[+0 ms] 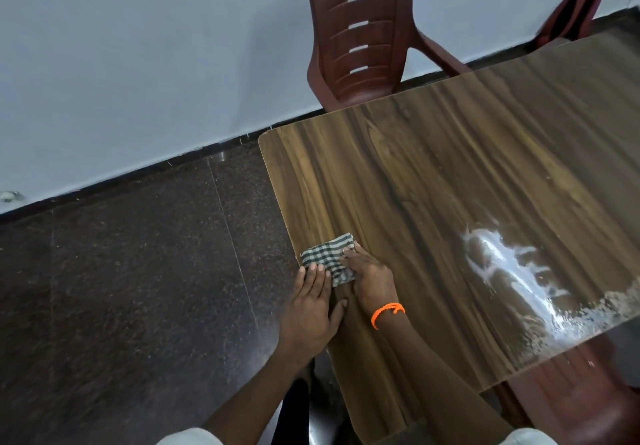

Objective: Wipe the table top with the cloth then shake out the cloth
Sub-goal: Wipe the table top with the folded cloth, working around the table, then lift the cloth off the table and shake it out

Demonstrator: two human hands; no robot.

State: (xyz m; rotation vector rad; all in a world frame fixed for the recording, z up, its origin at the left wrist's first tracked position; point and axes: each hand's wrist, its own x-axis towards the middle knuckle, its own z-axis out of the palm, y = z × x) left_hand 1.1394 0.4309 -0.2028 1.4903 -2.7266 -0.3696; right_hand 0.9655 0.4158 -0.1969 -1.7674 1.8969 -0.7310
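A small folded cloth (327, 255) with a green-and-white check lies flat at the left edge of the wooden table top (450, 181). My left hand (310, 309) rests palm down at that edge, its fingertips on the cloth's near left corner. My right hand (369, 276), with an orange band at the wrist, lies flat over the cloth's right side. Both hands press on the cloth with fingers extended rather than gripping it.
A white powdery smear (512, 271) with crumbs covers the table's right part near its front edge. One brown plastic chair (360, 35) stands at the far side, another (571, 11) at the far right, a third (581, 399) near right. Dark stone floor (138, 288) lies left.
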